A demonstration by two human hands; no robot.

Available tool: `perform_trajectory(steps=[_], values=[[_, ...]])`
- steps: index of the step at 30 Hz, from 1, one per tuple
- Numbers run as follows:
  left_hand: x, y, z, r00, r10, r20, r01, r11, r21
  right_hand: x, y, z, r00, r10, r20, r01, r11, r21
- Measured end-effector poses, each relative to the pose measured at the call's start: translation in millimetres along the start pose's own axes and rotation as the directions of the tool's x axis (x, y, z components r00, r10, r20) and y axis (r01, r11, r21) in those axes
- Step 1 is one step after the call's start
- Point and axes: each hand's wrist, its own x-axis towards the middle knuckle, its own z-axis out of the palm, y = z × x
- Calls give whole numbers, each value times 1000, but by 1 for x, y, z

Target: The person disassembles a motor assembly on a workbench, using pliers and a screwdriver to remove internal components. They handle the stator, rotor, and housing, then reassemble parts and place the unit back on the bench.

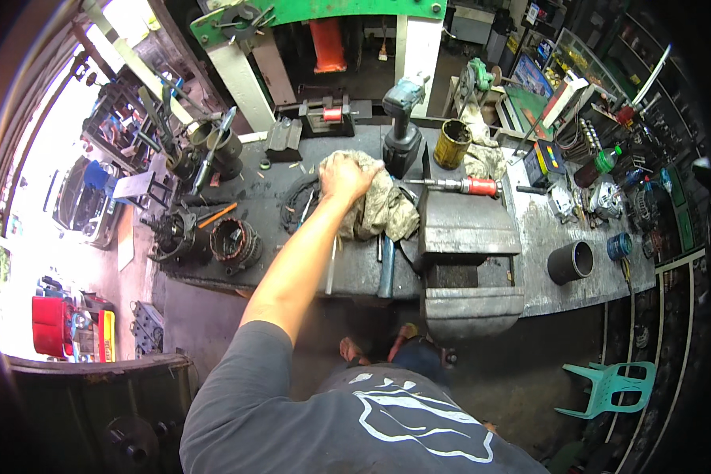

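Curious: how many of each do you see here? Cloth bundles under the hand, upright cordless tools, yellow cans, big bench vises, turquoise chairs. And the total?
Cloth bundle under left hand: 1
Upright cordless tool: 1
Yellow can: 1
Big bench vise: 1
Turquoise chair: 1
Total: 5

Bench vise [468,229] at front edge of table [253,196]; yellow tin [450,155] behind. Teal plastic chair [607,389] on floor [513,371]. Car [95,215], far left.
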Motion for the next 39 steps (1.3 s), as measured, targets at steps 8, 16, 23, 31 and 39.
perform_trajectory(steps=[8,16,23,31,39], values=[[91,3,87,870,155,467,-124,988,-97,45,-61,32,987,-144,77,146,989,-21],[108,-8,122,801,407,439,-534,818,214,14,-215,-36,963,-66,-263,210,796,568],[89,-51,-4,785,614,80,-619,784,51,-67,-253,23,978,-144,-153,141,990,-31],[-123,-136,-150,670,661,-339,-720,467,-513,-212,-508,59,375,-702,-606,820,555,-136],[-211,-278,-194,784,619,-39,-476,560,-678,-328,-696,117,-263,-862,-433,871,-19,-491]])
